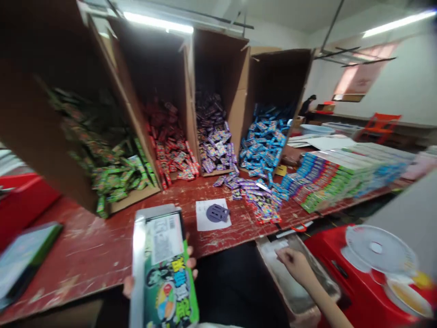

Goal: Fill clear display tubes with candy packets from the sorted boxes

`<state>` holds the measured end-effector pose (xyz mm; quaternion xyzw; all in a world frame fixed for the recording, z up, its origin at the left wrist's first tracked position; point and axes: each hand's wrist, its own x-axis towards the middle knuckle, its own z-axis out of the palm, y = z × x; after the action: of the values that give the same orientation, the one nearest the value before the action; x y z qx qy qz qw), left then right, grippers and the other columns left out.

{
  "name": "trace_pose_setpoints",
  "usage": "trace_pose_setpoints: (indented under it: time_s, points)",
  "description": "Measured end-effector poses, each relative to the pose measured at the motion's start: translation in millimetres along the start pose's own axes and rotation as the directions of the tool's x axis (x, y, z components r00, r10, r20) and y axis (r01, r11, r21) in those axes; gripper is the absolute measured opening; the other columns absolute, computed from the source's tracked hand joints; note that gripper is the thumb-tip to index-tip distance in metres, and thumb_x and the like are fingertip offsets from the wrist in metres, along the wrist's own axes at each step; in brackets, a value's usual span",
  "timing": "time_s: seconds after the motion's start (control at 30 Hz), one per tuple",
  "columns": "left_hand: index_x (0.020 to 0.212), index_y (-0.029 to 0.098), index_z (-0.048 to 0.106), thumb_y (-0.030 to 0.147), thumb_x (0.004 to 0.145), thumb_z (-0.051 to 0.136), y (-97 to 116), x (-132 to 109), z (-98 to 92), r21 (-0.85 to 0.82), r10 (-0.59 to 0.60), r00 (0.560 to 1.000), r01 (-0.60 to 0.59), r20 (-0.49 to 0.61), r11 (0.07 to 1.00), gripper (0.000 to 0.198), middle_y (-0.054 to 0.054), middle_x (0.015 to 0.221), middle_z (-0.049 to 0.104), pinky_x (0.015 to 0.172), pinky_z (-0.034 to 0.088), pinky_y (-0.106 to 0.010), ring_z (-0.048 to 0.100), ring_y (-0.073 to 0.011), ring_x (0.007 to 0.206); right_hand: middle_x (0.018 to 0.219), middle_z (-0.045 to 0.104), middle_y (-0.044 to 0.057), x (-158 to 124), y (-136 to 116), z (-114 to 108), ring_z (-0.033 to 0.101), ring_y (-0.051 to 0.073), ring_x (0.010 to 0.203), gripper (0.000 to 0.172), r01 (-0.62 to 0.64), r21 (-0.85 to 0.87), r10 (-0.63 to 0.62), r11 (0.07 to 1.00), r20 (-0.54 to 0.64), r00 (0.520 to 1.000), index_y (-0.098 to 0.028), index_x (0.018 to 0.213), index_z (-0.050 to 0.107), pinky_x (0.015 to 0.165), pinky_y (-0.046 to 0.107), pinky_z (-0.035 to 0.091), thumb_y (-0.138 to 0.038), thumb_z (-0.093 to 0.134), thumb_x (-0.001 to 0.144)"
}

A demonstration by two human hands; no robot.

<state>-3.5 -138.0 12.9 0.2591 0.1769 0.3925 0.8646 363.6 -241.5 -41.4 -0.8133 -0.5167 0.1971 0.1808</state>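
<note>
My left hand (191, 263) grips a flat green printed packaging box (170, 278) from beneath, thumb on one side and fingers on the other. A white barcode label and a pale flap show on that box, which is tilted toward me. My right hand (294, 263) hangs over an open carton (264, 248) holding clear, plastic-looking material. Its fingers are curled and pressed together; whatever they pinch, if anything, is too small to make out. On the red tabletop (177, 196), past the green box, lies a white paper (205, 221) with a dark purple disc-shaped piece (217, 212) on it.
Upright cardboard bins hold green (119, 180), red (175, 159), purple (218, 148) and blue (262, 141) wrapped packets. Loose packets (261, 198) lie before them. Stacked packs (327, 177) line the right. A red stool (341, 273) bears bowls; another person (307, 105) is far back.
</note>
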Motion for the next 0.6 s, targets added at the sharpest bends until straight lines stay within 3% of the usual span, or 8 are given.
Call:
trace_pose_setpoints:
  time_s: [0.03,0.1,0.17,0.23,0.3,0.43,0.47,0.6]
  points:
    - [0.115,0.021,0.061,0.066,0.038,0.070,-8,-1,8.0,-0.051,0.013,0.995,-0.008,0.099,0.999,0.090,-0.011,0.112,0.066,0.089,0.045,-0.049,0.061,-0.0344,0.095,0.080,0.068,0.012,1,-23,-4,0.064,0.022,0.080,0.030,0.170,0.112,-0.167,0.979,-0.037,0.985,-0.016,0.078,0.065,0.076,0.031,0.048,-0.027,0.040,0.090]
    - [0.119,0.016,0.059,0.061,0.057,0.062,-21,-2,20.2,-0.134,0.098,0.980,-0.076,0.173,0.988,0.077,-0.013,0.120,0.061,0.095,0.041,-0.047,0.058,-0.0333,0.105,0.089,0.067,0.010,-2,-80,-16,0.062,0.021,0.087,0.023,0.512,0.311,-0.473,0.801,-0.196,0.859,-0.019,0.085,0.064,0.081,0.031,0.047,-0.031,0.045,0.089]
    - [0.122,0.009,0.055,0.055,0.062,0.060,-29,-3,26.1,-0.129,0.031,0.969,0.001,0.247,0.992,0.076,-0.015,0.123,0.059,0.097,0.038,-0.044,0.056,-0.0326,0.108,0.097,0.064,0.010,-8,-141,-32,0.059,0.020,0.095,0.019,0.702,0.381,-0.624,0.602,-0.325,0.711,-0.019,0.096,0.062,0.086,0.032,0.046,-0.028,0.048,0.088]
    - [0.124,0.004,0.052,0.052,0.058,0.066,-31,-5,25.9,-0.049,-0.107,0.945,0.128,0.310,0.991,0.083,-0.019,0.120,0.060,0.098,0.038,-0.041,0.057,-0.0324,0.108,0.103,0.062,0.009,-10,-195,-45,0.056,0.018,0.100,0.018,0.803,0.400,-0.739,0.442,-0.345,0.579,-0.018,0.100,0.060,0.089,0.032,0.044,-0.022,0.047,0.088]
    - [0.124,0.002,0.052,0.048,0.052,0.072,-30,-5,21.7,0.052,-0.208,0.919,0.202,0.334,0.978,0.088,-0.020,0.116,0.062,0.098,0.037,-0.040,0.056,-0.0336,0.108,0.101,0.060,0.007,-6,-233,-52,0.055,0.017,0.098,0.017,0.816,0.401,-0.781,0.417,-0.301,0.547,-0.018,0.101,0.059,0.088,0.031,0.044,-0.018,0.050,0.086]
    - [0.121,0.004,0.054,0.049,0.044,0.075,-29,-3,11.2,0.143,-0.291,0.899,0.257,0.327,0.956,0.092,-0.021,0.111,0.064,0.094,0.038,-0.043,0.056,-0.0393,0.107,0.071,0.056,-0.002,13,-258,-53,0.051,0.011,0.065,0.026,0.653,0.503,-0.760,0.566,0.010,0.650,-0.015,0.084,0.062,0.059,0.021,0.043,-0.030,0.073,0.067]
    - [0.120,0.004,0.055,0.050,0.043,0.075,-31,-3,9.1,0.139,-0.300,0.898,0.268,0.321,0.953,0.092,-0.021,0.110,0.065,0.093,0.038,-0.044,0.056,-0.0403,0.106,0.064,0.053,-0.004,17,-258,-52,0.047,0.009,0.058,0.029,0.609,0.532,-0.764,0.588,0.118,0.634,-0.013,0.078,0.063,0.052,0.019,0.039,-0.033,0.077,0.062]
    - [0.117,0.008,0.058,0.056,0.048,0.069,-42,-6,4.7,0.071,-0.257,0.926,0.247,0.277,0.966,0.085,-0.019,0.108,0.066,0.097,0.034,-0.047,0.052,-0.0412,0.111,0.052,0.049,-0.007,26,-259,-52,0.040,0.006,0.049,0.026,0.582,0.538,-0.793,0.610,0.414,0.447,-0.010,0.065,0.065,0.045,0.016,0.032,-0.034,0.076,0.061]
